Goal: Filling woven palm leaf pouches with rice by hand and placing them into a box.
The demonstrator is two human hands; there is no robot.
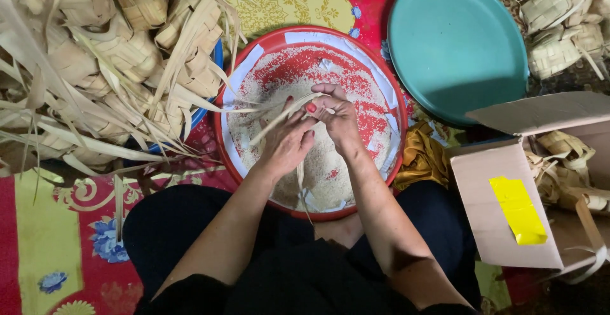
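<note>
Hands first: I see my left hand (286, 142) and my right hand (333, 115) pressed close together over the round red tray (399, 105), fingers closed on a small woven pouch of pale dried palm leaf (304, 113) held between them. The pouch is mostly hidden by the fingers, so I cannot tell its full shape; loose leaf strips (270, 125) trail from it to the left and down past the left wrist. Red-painted nails show on the right hand's fingertips.

Inside the tray I see a spread of pale uncooked rice (324, 175), thin enough in places that the red base shows through, with white paper scraps around the edge. The tray rests just ahead of my lap, between my knees, on a red floral mat (76, 226) with yellow and blue patterns.

To the left, a heap of empty woven palm-leaf cases (121, 48) with long stray fronds spills over a blue rim and touches the tray's left edge. To the upper right lies a round teal plastic plate (454, 45), just beside the tray. Beyond it, in the top right corner, more woven cases (559, 29) are piled. At the right, an open brown cardboard box (502, 213) with a yellow tape patch holds further woven pieces. A mustard-yellow cloth (422, 156) is bunched between the tray and the box.
</note>
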